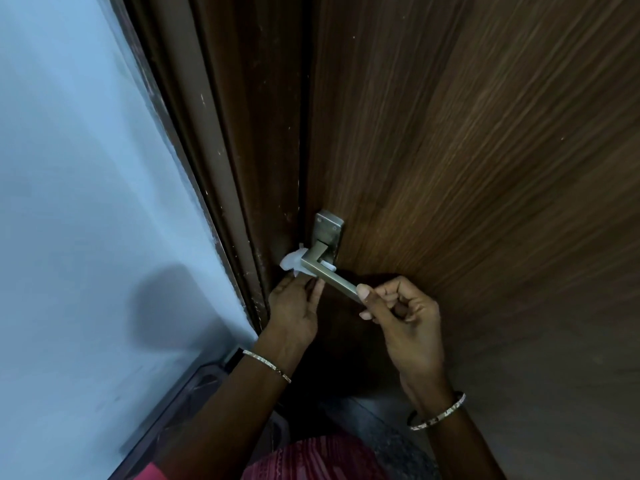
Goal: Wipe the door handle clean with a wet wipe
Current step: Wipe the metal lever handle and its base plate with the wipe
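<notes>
A brushed-metal lever door handle juts from its plate on the brown wooden door. A white wet wipe is bunched at the handle's bend, on its left side and partly behind it. My left hand reaches up from below and pinches the wipe against the handle near the bend. My right hand grips the free end of the lever between thumb and curled fingers. Bangles circle both wrists.
The dark wooden door frame runs up just left of the handle, with a pale blue wall beyond it. A dark object lies on the floor at the lower left. Pink patterned clothing fills the bottom edge.
</notes>
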Motion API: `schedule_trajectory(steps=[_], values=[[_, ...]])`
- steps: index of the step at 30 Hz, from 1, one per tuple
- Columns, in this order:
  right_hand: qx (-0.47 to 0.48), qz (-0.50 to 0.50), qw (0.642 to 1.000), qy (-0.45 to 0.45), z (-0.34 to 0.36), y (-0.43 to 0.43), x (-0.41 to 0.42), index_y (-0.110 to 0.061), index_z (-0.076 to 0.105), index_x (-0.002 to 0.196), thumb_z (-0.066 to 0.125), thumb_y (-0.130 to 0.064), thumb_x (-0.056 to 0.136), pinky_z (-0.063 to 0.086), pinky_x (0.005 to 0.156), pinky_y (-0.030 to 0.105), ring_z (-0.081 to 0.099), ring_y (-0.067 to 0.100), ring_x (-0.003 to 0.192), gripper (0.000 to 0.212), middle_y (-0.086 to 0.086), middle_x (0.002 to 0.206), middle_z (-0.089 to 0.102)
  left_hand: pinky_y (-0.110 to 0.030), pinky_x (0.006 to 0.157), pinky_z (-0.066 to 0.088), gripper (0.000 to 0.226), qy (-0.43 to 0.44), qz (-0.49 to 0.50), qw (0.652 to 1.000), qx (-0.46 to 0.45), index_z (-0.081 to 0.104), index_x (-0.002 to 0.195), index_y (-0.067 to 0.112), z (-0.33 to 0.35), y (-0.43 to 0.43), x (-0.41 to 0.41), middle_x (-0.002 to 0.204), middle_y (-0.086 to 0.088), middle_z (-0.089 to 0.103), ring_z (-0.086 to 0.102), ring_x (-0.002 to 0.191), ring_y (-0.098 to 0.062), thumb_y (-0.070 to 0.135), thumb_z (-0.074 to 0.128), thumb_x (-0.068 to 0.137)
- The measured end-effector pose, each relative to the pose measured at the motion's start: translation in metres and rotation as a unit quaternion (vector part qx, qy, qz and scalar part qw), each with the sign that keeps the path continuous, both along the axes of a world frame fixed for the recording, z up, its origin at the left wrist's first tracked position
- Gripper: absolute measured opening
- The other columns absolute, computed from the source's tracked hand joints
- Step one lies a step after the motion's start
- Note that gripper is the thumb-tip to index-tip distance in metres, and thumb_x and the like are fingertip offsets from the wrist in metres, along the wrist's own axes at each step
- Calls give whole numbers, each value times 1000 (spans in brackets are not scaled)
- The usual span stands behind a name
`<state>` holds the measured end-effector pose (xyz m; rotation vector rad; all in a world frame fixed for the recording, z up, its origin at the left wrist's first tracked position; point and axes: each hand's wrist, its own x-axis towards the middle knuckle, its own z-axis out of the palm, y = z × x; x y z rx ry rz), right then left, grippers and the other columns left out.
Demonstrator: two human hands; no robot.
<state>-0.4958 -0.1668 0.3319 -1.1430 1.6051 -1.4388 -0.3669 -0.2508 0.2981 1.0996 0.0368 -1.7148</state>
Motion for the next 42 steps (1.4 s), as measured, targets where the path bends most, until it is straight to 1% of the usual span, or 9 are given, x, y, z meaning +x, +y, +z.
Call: schedule_trajectory(steps=[5,10,14,16,21,27,35,39,42], values=[[5,-2,1000,2,-1,2,0,-18,68,74,79,-34,86,59,71,37,73,17,68,24,5,67,72,-18,62,57,16,-20,6,998,-62,69,102,6,0,8,-2,87,-1,77,72,84,-9,0,56,94],[5,-4,1000,-6,-1,3,2,-18,67,72,79,-32,87,60,74,40,72,15,67,24,3,66,71,-30,85,56,31,-99,3,992,-80,60,123,-7,-1,12,-10,114,-20,68,66,102,-26,-8,52,94],[5,2,1000,-11,-1,4,2,-15,66,72,78,-33,86,61,77,45,74,14,66,26,8,67,70,-14,59,56,21,-17,-35,999,-4,61,95,0,2,15,-15,69,0,74,66,72,-7,-9,42,98],[9,1,1000,-13,-2,3,2,-14,66,72,79,-33,86,61,76,44,74,14,66,26,8,67,71,-17,56,57,24,64,-7,997,33,61,84,4,3,15,-15,56,0,72,63,74,-11,-7,44,98],[3,-2,1000,-11,-4,2,1,-13,65,72,79,-29,87,53,66,26,74,14,64,26,10,69,72,-23,47,58,17,121,-9,989,82,63,81,-2,9,10,-9,56,-9,72,70,66,-16,-4,53,95],[-9,3,1000,-26,-4,1,1,-10,62,71,78,-23,88,52,64,21,72,15,63,27,10,69,72,-26,45,58,9,211,-83,971,71,65,89,-4,22,8,-11,74,-16,76,75,60,-19,-5,56,92],[-22,-7,999,-46,-8,1,4,-10,65,71,79,-21,87,52,64,20,68,14,61,24,10,65,70,-31,55,62,6,118,-135,982,63,65,89,7,21,10,-5,70,-6,77,75,59,-14,7,61,93],[-17,0,999,-46,-8,0,2,-10,64,71,79,-23,87,55,67,31,67,14,62,26,7,65,68,-25,47,58,6,90,-107,988,64,64,87,5,16,13,4,62,-5,74,71,51,-12,9,63,91],[-16,-4,999,-42,-10,0,2,-12,63,71,78,-23,88,53,68,32,67,13,63,26,2,64,67,-22,55,60,5,57,-114,992,13,66,88,9,15,13,25,68,-1,76,73,60,-8,10,62,92]])
